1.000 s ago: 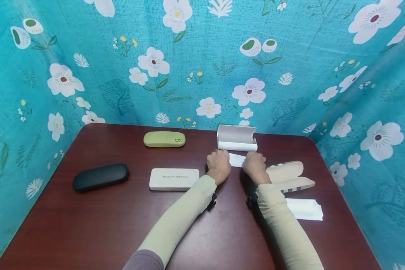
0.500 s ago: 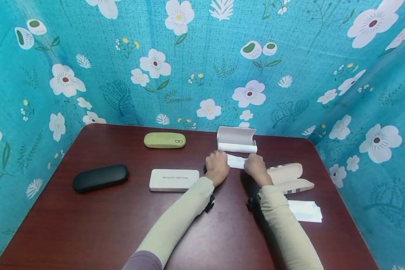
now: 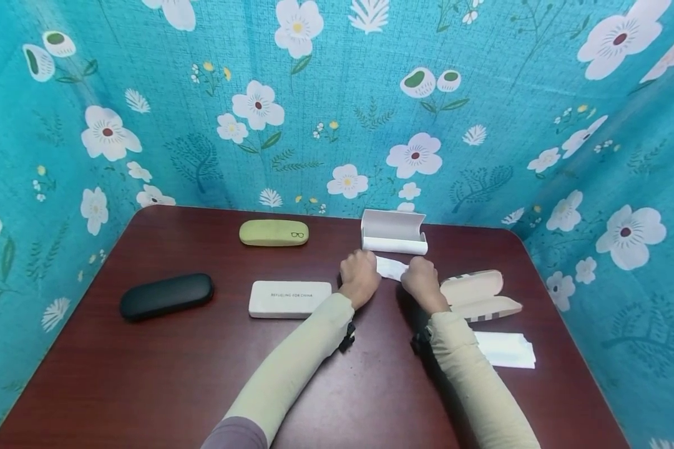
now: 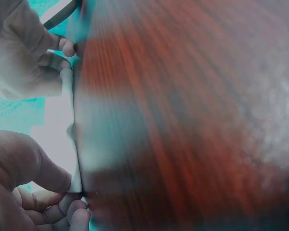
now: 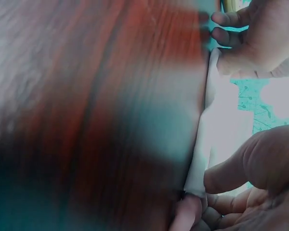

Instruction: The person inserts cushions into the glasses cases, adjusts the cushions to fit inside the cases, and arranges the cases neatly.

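Note:
My left hand (image 3: pixel 361 278) and right hand (image 3: pixel 425 287) hold opposite ends of a folded white cloth (image 3: pixel 390 268), low over the table. In the left wrist view, the thumb and curled fingers of the left hand (image 4: pixel 29 178) pinch the near end of the cloth (image 4: pixel 71 115). The right wrist view has the right hand (image 5: pixel 260 173) pinching its own end of the cloth (image 5: pixel 208 106). Just behind the cloth an open white glasses case (image 3: pixel 394 245) stands with its lid raised. Right of my right hand lies an open cream-lined glasses case (image 3: pixel 480 305) with a checked edge.
A second folded white cloth (image 3: pixel 505 350) lies beside my right forearm. Left of my arms are a closed white case (image 3: pixel 289 305) with lettering, a green glasses case (image 3: pixel 269 233) and a black one (image 3: pixel 167 295). A floral curtain (image 3: pixel 314 112) borders the dark red table (image 3: pixel 202 380).
Both hands keep their hold on the cloth and have moved slightly left. The cloth's visible middle part has shifted slightly with them. The cases stay where they were.

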Demonstrator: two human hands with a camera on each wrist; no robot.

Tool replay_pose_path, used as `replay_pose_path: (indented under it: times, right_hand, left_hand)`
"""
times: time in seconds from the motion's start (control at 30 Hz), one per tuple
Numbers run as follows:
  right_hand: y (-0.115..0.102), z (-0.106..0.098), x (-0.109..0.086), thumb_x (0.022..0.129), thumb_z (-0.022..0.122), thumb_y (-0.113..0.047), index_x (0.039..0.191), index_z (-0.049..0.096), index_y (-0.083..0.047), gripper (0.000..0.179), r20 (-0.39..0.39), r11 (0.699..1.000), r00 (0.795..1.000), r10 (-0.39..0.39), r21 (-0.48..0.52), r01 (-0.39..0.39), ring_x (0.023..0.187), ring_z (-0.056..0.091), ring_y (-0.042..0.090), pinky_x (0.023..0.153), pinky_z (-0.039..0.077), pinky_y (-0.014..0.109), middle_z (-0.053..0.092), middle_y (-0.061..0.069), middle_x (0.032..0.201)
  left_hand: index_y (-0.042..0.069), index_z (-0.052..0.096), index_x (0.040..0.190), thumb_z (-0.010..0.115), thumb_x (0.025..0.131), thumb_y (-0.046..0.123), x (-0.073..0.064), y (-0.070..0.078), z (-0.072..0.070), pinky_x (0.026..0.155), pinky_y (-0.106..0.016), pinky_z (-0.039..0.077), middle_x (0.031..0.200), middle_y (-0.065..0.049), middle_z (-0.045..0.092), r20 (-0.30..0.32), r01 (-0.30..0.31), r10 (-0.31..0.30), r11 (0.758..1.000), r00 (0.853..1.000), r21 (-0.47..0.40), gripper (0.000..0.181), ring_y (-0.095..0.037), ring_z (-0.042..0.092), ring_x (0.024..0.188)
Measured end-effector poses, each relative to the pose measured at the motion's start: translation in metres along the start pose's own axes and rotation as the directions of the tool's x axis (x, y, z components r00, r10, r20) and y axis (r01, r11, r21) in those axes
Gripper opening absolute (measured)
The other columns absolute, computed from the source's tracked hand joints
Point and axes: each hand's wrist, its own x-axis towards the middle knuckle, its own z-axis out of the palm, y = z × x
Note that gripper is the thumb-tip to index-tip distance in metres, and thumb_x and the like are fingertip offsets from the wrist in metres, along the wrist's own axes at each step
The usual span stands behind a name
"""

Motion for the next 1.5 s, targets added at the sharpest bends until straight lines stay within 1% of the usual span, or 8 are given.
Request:
replay_pose_path:
  times: [0.13,0.27,0.43,0.77,0.97,1.17,1.3,1.5]
  right_hand:
    - [0.003,0.000,-0.001,0.084,0.049,-0.001,0.065,0.049,-0.006,0.020,0.036,1.000,0.999,0.025,0.017,-0.026,0.068,0.051,0.027,0.065,0.049,0.045,0.055,0.013,0.070]
    - [0.005,-0.003,-0.003,0.091,0.051,-0.006,0.059,0.042,-0.012,0.034,0.048,0.999,0.998,0.031,0.019,-0.031,0.065,0.045,0.025,0.063,0.044,0.040,0.041,0.003,0.060]
    - [0.005,-0.006,-0.005,0.093,0.054,-0.009,0.054,0.041,-0.014,0.042,0.029,1.000,1.000,0.006,0.017,-0.007,0.064,0.042,0.023,0.061,0.039,0.035,0.035,-0.001,0.054]
    - [0.004,-0.011,-0.007,0.094,0.054,-0.010,0.056,0.036,-0.014,0.042,0.032,0.998,0.999,-0.019,0.058,0.017,0.060,0.032,0.019,0.058,0.032,0.032,0.027,-0.004,0.055]
    - [0.004,-0.014,-0.007,0.095,0.056,-0.011,0.061,0.048,-0.009,0.035,-0.001,0.998,1.000,-0.029,0.059,0.029,0.069,0.046,0.026,0.068,0.042,0.038,0.045,0.004,0.062]
    - [0.001,-0.018,-0.008,0.099,0.055,-0.014,0.097,0.066,0.006,0.022,0.006,0.995,1.000,0.011,0.099,-0.012,0.088,0.059,0.033,0.084,0.050,0.047,0.068,0.022,0.095]
    - [0.000,-0.019,-0.010,0.100,0.055,-0.014,0.105,0.066,0.009,0.026,-0.003,0.993,1.000,0.004,0.119,-0.003,0.096,0.062,0.038,0.090,0.050,0.051,0.069,0.026,0.104]
    - [-0.001,-0.023,-0.011,0.100,0.055,-0.014,0.103,0.065,0.007,0.024,-0.020,0.990,1.000,-0.010,0.141,0.012,0.093,0.062,0.037,0.086,0.050,0.048,0.068,0.024,0.098]
  left_hand:
    - [0.012,0.068,0.073,0.073,0.084,0.023,-0.001,-0.003,-0.001,0.065,-0.040,0.057,0.083,-0.007,0.070,0.020,0.007,-0.006,0.999,1.000,-0.043,0.016,-0.024,0.072,0.080]
    - [0.017,0.050,0.060,0.071,0.084,0.020,-0.002,-0.007,-0.002,0.060,-0.039,0.055,0.076,-0.004,0.066,0.034,0.008,-0.004,0.995,0.999,-0.101,0.032,-0.022,0.070,0.074]
    - [0.020,0.036,0.058,0.070,0.083,0.016,-0.002,-0.011,-0.005,0.055,-0.039,0.052,0.066,0.000,0.058,0.021,-0.006,0.009,0.988,1.000,-0.157,0.042,-0.019,0.066,0.066]
    - [0.020,0.029,0.057,0.068,0.083,0.011,-0.004,-0.018,-0.008,0.052,-0.033,0.039,0.062,0.006,0.025,0.039,0.006,0.002,0.976,0.999,-0.220,0.048,-0.013,0.034,0.058]
    - [0.019,0.040,0.059,0.070,0.087,0.015,-0.003,-0.018,-0.012,0.057,-0.036,0.048,0.064,0.004,0.042,0.044,0.026,-0.016,0.972,0.999,-0.233,0.041,-0.014,0.044,0.061]
    - [0.014,0.059,0.069,0.072,0.090,0.020,-0.001,-0.020,-0.018,0.063,-0.041,0.055,0.077,-0.002,0.065,0.023,0.038,-0.033,0.971,0.999,-0.237,0.025,-0.017,0.059,0.067]
    - [0.014,0.060,0.069,0.071,0.091,0.021,-0.001,-0.021,-0.021,0.064,-0.041,0.055,0.077,-0.002,0.066,0.018,0.043,-0.040,0.968,0.999,-0.248,0.025,-0.020,0.063,0.069]
    - [0.016,0.055,0.064,0.069,0.090,0.019,-0.001,-0.023,-0.025,0.063,-0.041,0.054,0.070,0.000,0.060,0.009,0.047,-0.046,0.962,0.999,-0.267,0.030,-0.019,0.060,0.066]
